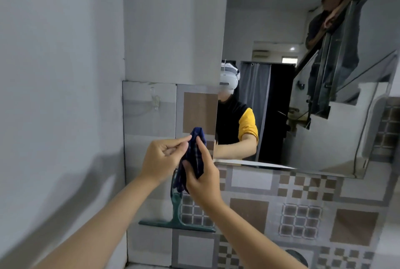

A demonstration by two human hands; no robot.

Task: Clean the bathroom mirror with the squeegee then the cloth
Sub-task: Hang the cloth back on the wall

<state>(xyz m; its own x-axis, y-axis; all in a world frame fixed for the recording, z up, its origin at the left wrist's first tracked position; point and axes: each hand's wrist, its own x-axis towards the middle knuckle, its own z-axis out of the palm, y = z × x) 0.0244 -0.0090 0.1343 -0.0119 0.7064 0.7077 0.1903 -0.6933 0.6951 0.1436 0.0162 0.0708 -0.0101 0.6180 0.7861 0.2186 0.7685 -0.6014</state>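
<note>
The mirror [303, 95] hung on the tiled wall [249, 214] ahead of me, to my right. Below its left corner the green squeegee [176, 223] hung against the tiles, blade down. In front of it I held the dark blue checked cloth [195, 154]: my right hand [203, 182] gripped its bunched middle, my left hand [161, 160] pinched its upper edge between thumb and fingertips.
</note>
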